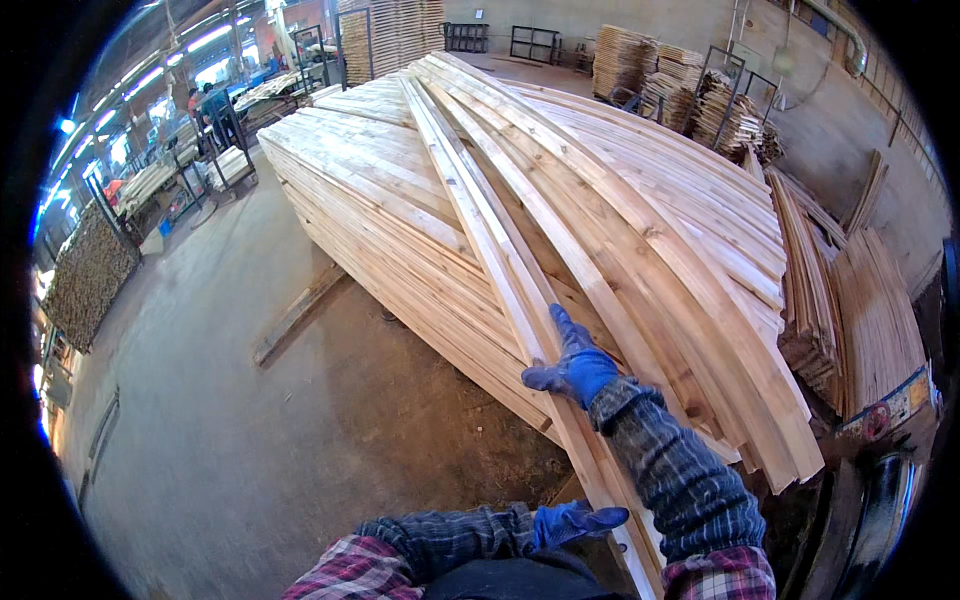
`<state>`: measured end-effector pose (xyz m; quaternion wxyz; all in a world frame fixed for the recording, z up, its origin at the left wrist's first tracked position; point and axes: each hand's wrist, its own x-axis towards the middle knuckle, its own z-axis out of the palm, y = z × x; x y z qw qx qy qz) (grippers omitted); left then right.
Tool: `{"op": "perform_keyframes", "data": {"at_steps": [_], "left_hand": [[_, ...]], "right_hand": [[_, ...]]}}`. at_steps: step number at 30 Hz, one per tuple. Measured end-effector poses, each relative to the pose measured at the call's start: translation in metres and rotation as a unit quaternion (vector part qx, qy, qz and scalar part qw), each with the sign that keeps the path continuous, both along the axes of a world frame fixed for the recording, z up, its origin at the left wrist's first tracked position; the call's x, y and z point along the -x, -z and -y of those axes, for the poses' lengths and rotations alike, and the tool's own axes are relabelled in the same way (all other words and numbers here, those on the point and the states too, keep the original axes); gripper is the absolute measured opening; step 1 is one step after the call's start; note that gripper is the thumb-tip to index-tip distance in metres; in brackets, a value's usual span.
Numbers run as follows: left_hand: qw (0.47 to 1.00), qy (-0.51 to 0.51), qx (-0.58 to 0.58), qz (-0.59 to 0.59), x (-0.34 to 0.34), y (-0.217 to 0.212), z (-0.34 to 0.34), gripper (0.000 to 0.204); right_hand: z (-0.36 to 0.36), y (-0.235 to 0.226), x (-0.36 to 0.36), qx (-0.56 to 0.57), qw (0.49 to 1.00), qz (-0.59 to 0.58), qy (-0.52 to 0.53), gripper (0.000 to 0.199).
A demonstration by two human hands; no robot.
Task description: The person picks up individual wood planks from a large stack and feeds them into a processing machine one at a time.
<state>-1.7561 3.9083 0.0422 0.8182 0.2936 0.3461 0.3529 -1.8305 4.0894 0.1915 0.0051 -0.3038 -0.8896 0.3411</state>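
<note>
A big stack of long pale wooden boards lies ahead of me. Several loose boards rest slantwise on top. My right hand, in a blue glove, lies flat with fingers apart on one long narrow board whose near end reaches down toward me. My left hand, also gloved in blue, hangs near my body just left of that board's near end, fingers loosely together and holding nothing that I can see. Both sleeves are dark plaid.
Bare concrete floor spreads to the left, with a single plank lying on it. More board stacks stand at the right and back. People work at benches far left. A dark machine part sits at lower right.
</note>
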Motion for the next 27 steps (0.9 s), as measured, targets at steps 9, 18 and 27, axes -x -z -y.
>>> {"op": "perform_keyframes", "data": {"at_steps": [9, 18, 27], "left_hand": [[0.992, 0.049, -0.111, 0.045, 0.012, -0.009, 0.016, 0.04], [0.973, 0.082, -0.155, -0.149, 0.012, -0.067, 0.011, 0.038], [0.81, 0.002, -0.274, -0.519, 0.155, -0.137, 0.003, 0.035]], "right_hand": [[0.014, 0.007, -0.046, 0.13, 0.98, -0.135, 0.06, 0.119], [0.024, -0.016, 0.006, -0.069, 0.99, 0.118, 0.023, 0.111], [0.073, -0.001, -0.158, -0.138, 0.99, 0.005, -0.018, 0.096]]}}
